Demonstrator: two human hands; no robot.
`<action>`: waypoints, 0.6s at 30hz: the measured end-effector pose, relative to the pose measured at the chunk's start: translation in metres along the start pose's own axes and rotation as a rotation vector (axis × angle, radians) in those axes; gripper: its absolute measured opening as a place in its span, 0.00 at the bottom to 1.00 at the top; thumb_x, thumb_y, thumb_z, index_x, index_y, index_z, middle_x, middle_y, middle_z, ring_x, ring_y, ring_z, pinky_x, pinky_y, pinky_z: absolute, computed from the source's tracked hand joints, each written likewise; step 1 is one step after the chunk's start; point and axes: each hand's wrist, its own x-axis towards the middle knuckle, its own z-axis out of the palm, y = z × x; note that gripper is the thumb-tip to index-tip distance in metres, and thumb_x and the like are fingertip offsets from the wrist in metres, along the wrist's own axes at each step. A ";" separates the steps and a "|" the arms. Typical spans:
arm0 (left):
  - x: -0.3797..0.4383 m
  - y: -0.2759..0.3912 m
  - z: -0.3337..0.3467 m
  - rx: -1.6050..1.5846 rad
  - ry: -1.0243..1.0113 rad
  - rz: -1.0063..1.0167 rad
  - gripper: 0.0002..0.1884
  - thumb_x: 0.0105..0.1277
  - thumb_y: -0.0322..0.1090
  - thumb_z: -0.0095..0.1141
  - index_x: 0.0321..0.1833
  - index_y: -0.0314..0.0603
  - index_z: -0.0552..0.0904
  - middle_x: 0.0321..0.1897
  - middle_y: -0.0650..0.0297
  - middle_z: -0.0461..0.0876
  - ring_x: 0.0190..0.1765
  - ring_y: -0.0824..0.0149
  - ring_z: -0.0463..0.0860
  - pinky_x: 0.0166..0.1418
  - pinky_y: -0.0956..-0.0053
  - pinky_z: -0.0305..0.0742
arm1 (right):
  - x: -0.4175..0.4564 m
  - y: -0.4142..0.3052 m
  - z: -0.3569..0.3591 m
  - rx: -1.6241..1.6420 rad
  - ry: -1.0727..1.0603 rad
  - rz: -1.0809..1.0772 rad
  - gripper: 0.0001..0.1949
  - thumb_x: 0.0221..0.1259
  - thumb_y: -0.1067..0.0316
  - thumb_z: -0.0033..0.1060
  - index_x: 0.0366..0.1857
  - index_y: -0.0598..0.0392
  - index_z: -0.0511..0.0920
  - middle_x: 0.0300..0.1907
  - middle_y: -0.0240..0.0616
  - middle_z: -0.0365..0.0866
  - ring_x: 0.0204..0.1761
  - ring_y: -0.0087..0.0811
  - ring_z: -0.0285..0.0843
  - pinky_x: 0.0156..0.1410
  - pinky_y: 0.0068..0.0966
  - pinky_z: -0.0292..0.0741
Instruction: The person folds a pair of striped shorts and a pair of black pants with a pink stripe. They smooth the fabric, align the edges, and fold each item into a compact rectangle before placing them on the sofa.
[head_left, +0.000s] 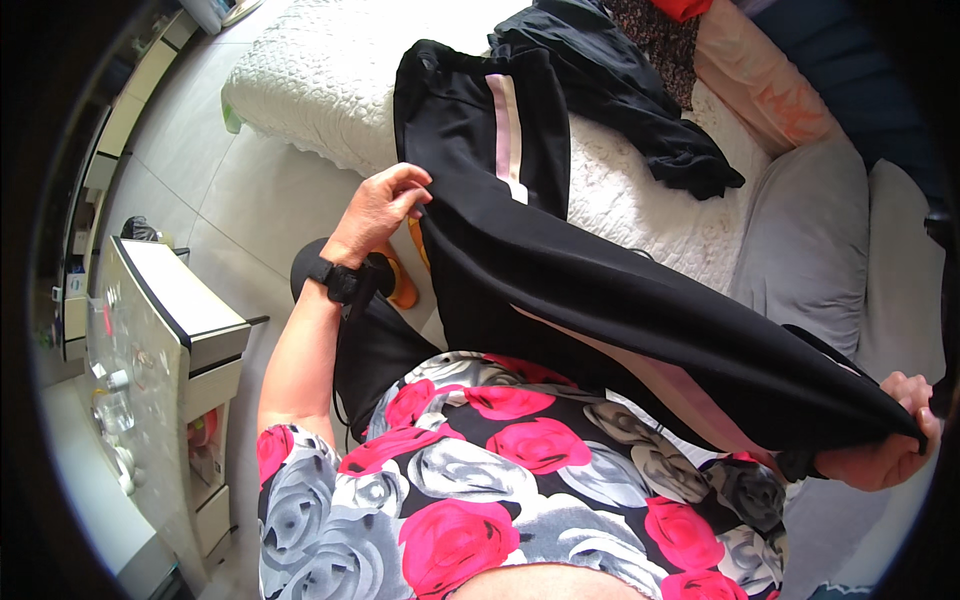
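Observation:
Black trousers (570, 262) with a pink and cream side stripe stretch across in front of me, partly over the bed. My left hand (382, 206) is at their left edge, its thumb and fingertips pinching the fabric. Far to the right, my right hand (892, 442) grips the other end, and the cloth is drawn out between both hands. The upper part of the trousers lies on a white quilted bedspread (315, 82). Beside it, a crumpled dark garment (607, 90) rests on the bed.
Grey pillows (810, 232) and a peach-coloured cushion (765, 82) line the bed's right side. To my left stands a drawer cabinet (217, 352) with small items on its glassy top. An orange slipper (403, 281) is on the tiled floor (180, 172).

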 end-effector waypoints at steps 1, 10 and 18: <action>-0.006 -0.007 -0.007 0.010 0.035 0.005 0.08 0.68 0.24 0.51 0.47 0.37 0.78 0.34 0.62 0.83 0.33 0.75 0.80 0.39 0.81 0.77 | -0.003 0.005 0.002 -0.022 0.012 -0.021 0.08 0.69 0.68 0.46 0.44 0.56 0.76 0.27 0.35 0.66 0.23 0.20 0.55 0.27 0.18 0.53; -0.037 -0.020 0.001 0.323 0.195 0.178 0.06 0.59 0.22 0.57 0.39 0.36 0.81 0.30 0.60 0.82 0.34 0.67 0.82 0.40 0.76 0.76 | -0.003 0.014 0.006 -0.102 0.001 -0.088 0.11 0.73 0.64 0.41 0.46 0.53 0.76 0.27 0.33 0.66 0.23 0.19 0.55 0.27 0.19 0.53; -0.033 -0.009 0.013 0.544 -0.025 0.334 0.13 0.55 0.14 0.56 0.41 0.38 0.81 0.41 0.61 0.80 0.41 0.61 0.82 0.46 0.74 0.79 | -0.002 0.010 0.002 0.036 -0.117 -0.016 0.10 0.72 0.63 0.46 0.47 0.53 0.76 0.31 0.35 0.70 0.27 0.19 0.60 0.30 0.18 0.58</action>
